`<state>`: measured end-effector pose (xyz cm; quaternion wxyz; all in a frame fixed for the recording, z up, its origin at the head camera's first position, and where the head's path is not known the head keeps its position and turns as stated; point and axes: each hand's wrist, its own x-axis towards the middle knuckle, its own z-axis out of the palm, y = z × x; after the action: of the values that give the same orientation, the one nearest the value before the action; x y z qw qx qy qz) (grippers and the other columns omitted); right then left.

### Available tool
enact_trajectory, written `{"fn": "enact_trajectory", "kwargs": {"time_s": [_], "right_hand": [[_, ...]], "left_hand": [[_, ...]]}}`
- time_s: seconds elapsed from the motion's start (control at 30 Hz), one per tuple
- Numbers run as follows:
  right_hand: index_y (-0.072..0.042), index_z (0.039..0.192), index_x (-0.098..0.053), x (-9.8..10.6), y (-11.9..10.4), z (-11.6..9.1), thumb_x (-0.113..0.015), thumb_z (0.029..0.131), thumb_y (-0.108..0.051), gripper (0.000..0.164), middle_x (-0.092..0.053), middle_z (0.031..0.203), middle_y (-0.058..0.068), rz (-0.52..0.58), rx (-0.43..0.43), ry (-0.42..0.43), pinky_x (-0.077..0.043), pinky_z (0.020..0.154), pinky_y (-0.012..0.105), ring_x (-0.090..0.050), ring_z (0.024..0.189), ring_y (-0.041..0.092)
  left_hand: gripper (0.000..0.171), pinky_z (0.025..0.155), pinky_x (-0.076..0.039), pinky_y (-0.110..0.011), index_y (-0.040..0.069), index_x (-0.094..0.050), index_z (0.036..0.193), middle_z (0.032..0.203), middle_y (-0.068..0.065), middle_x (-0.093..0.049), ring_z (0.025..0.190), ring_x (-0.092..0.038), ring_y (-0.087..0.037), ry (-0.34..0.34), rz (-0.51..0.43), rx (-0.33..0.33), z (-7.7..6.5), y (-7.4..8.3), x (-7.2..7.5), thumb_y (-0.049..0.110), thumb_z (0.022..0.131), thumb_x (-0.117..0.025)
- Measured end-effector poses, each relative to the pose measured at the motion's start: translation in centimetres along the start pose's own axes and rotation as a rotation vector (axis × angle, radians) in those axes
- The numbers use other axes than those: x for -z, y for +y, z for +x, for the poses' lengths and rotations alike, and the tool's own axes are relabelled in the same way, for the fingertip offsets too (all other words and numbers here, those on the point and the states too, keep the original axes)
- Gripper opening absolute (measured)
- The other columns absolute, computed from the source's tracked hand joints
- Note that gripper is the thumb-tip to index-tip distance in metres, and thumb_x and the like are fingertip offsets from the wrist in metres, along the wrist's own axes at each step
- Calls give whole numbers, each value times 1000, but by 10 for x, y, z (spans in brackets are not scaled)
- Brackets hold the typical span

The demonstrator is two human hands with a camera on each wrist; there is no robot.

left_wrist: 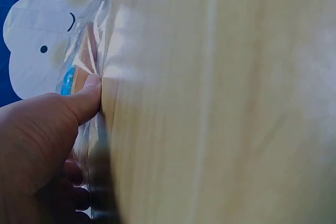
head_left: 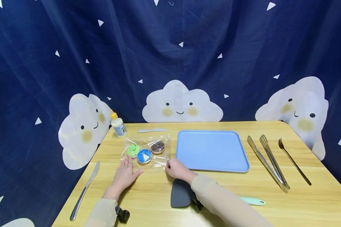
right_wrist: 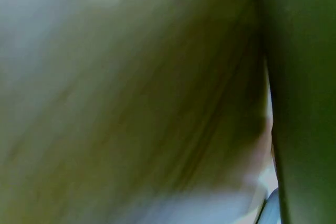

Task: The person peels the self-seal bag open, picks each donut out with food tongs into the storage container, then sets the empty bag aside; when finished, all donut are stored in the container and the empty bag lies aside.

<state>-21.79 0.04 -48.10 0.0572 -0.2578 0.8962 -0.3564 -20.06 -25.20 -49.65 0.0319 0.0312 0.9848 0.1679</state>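
A clear plastic bag lies on the table with three doughnuts inside: a green one, a blue one and a dark brown one. My left hand rests at the bag's lower left with its fingers spread and straight. In the left wrist view its thumb touches the plastic. At the bag's lower right corner, the curled fingers of my right hand pinch its edge; the fingertips are hidden. The right wrist view is dark and blurred.
Right of the bag lies a blue tray, then tongs and a fork. My right forearm crosses above a spatula. A table knife, a glue bottle and a pale knife lie or stand around the left side.
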Motion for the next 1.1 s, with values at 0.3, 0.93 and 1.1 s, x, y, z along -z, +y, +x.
{"fn": "enact_trajectory", "kwargs": {"time_s": [0.3,0.93,1.1], "right_hand": [[-2,63,-54,6,2,1,-52,89,1,27,-52,53,2,258,-111,65,-42,47,22,-47,46,8],[4,70,-60,15,6,-2,-55,80,7,12,-64,66,11,448,-233,138,-52,51,26,-62,51,19],[5,85,-57,13,7,0,-51,73,15,17,-57,62,9,536,-202,107,-54,51,33,-61,52,24]], "left_hand": [[95,103,-9,-64,-12,-8,143,148,-32,-5,133,-8,-51,-19,20,13,-1,1,2,55,89,-50],[94,102,-10,-66,-14,-11,141,146,-34,-7,132,-8,-52,-18,34,4,-1,1,4,55,90,-49],[94,102,-10,-66,-14,-10,142,146,-34,-6,132,-8,-51,-23,36,4,-1,2,3,55,90,-48]]}}
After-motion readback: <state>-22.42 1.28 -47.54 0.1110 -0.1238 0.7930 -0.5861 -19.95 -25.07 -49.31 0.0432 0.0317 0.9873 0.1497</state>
